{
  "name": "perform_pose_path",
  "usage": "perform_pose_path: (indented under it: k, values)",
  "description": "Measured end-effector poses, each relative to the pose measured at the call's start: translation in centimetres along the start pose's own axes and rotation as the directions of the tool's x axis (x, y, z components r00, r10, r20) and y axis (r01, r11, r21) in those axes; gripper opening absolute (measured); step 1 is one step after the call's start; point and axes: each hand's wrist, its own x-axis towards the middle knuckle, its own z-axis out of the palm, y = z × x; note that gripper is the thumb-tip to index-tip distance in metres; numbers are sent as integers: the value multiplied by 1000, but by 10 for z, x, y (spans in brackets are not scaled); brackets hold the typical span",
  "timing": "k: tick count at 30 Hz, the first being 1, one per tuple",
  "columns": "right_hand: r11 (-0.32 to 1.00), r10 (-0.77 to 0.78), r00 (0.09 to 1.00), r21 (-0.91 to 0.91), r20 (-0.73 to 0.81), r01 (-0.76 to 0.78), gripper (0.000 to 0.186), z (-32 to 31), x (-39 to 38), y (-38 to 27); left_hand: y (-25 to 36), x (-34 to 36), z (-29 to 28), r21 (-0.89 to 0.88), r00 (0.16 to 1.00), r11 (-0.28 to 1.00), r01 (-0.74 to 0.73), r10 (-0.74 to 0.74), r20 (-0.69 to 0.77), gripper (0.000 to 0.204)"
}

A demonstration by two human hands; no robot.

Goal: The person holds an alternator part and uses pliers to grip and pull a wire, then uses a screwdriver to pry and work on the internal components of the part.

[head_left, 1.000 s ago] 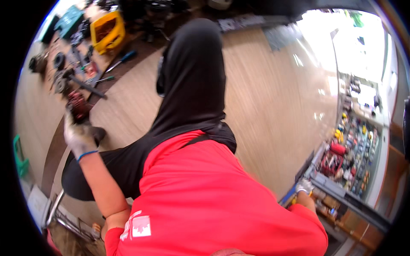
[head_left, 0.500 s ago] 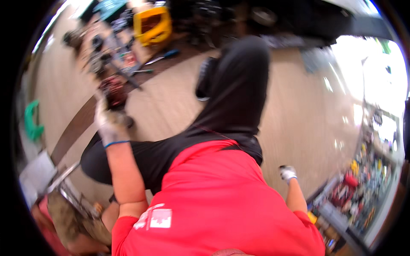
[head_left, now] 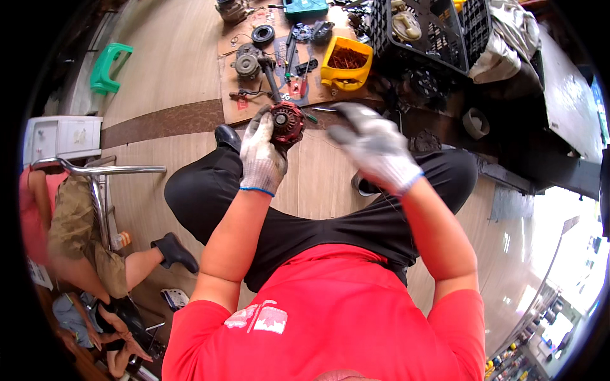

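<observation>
My gloved left hand (head_left: 257,152) grips a red, round mechanical part with a metal hub (head_left: 286,122), held upright at the centre above my legs. To its right my gloved right hand (head_left: 375,146) is motion-blurred, fingers apart with nothing visible in them. Just beyond both hands lies a cardboard sheet (head_left: 232,108) bearing a round metal housing (head_left: 248,65), a black ring (head_left: 263,33), a long bar (head_left: 273,84), assorted hand tools (head_left: 298,87) and a teal case (head_left: 304,6). A cut yellow container (head_left: 346,63) with rusty contents stands at the sheet's right side.
Black crates (head_left: 432,44) and a pale cloth (head_left: 508,38) are at upper right. A green plastic stool (head_left: 108,70) lies upper left. At left are a chrome tube frame (head_left: 133,169) and other people (head_left: 76,235). A glass display case (head_left: 559,336) is far lower right.
My head has turned, bringing the cardboard and crates to the upper middle. My right hand has swung from the far right to beside the red part, which my left hand still holds.
</observation>
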Motion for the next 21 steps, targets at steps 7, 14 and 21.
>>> perform_pose_path:
  k: [7,14,21]
  values:
    - [979,150,900,68,409,-194,37,66,5,-11,-8,2,-4,13,994,994,-111,111,-3,26]
    - [989,2,986,-145,164,22,26,102,4,43,-4,-4,-1,26,1000,1000,0,0,23,27]
    - [964,-67,998,-258,14,68,29,49,57,78,-11,-3,6,119,999,992,39,-42,30,29]
